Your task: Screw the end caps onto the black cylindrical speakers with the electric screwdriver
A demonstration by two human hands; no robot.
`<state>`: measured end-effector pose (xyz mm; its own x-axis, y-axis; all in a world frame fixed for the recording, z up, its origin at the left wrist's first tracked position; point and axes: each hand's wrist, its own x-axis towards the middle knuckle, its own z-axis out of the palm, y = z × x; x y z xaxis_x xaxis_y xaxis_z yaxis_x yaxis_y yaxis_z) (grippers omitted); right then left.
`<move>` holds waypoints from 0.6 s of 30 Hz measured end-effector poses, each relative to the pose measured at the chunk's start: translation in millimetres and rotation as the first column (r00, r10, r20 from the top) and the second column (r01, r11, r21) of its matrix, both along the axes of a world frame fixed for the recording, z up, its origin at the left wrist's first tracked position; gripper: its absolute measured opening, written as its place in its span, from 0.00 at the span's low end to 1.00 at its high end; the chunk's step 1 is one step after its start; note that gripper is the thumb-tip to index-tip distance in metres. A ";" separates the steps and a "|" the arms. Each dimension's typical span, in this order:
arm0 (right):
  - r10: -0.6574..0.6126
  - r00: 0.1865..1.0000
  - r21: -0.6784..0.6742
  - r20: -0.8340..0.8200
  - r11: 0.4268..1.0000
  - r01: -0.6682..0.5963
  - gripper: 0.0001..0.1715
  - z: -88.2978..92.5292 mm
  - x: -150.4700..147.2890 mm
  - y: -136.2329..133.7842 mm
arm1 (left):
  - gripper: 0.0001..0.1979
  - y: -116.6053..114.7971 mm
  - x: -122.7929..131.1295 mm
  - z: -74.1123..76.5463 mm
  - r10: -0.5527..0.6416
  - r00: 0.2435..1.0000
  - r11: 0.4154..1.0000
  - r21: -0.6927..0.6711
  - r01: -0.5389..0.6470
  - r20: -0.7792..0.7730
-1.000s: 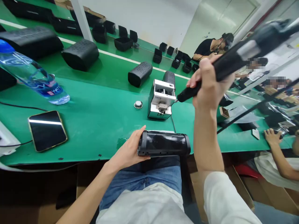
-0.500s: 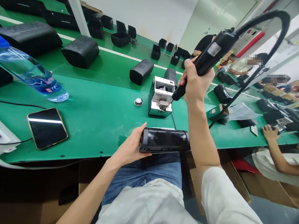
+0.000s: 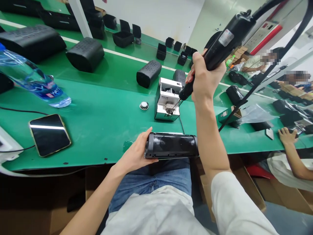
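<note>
My left hand [image 3: 138, 149] grips the left end of a black speaker [image 3: 174, 146], which lies level at the near edge of the green table. My right hand [image 3: 207, 75] is wrapped round a black electric screwdriver [image 3: 226, 40] with a thick cable at its top. The screwdriver tilts down to the left, its bit at the front of a white screw feeder [image 3: 168, 99]. Whether a screw sits on the bit is too small to tell. Left of the feeder lies a small round metal part [image 3: 144, 105].
Several black speaker housings [image 3: 85, 54] stand along the far side. At left are a water bottle [image 3: 34, 80] and a phone [image 3: 50, 134]. A co-worker's hand [image 3: 288, 136] rests at the right, beyond a small green box [image 3: 228, 115]. The screwdriver's cable arches over the right side.
The view has shifted slightly. My right hand keeps the screwdriver's bit at the screw feeder, and my left hand still holds the speaker in about the same place.
</note>
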<state>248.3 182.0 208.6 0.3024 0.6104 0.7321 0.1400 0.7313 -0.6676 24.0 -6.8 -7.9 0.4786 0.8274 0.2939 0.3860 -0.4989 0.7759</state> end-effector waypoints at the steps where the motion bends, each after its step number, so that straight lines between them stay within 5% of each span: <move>1: 0.003 1.000 -0.004 -0.008 1.000 -0.003 0.38 0.9 -0.9 0.6 | 0.74 0.1 0.1 0.0 0.002 1.000 1.000 0.001 -0.002 -0.004; 11: 0.043 0.999 -0.096 -0.023 0.994 -0.045 0.32 -0.7 0.9 -15.1 | 0.71 1.3 -0.8 -1.7 0.007 1.000 1.000 -0.017 -0.007 0.000; 18: 0.106 0.992 -0.001 -0.061 0.994 -0.107 0.17 23.6 19.0 -75.3 | 0.70 0.7 -1.8 -1.8 0.013 1.000 1.000 -0.006 -0.014 -0.012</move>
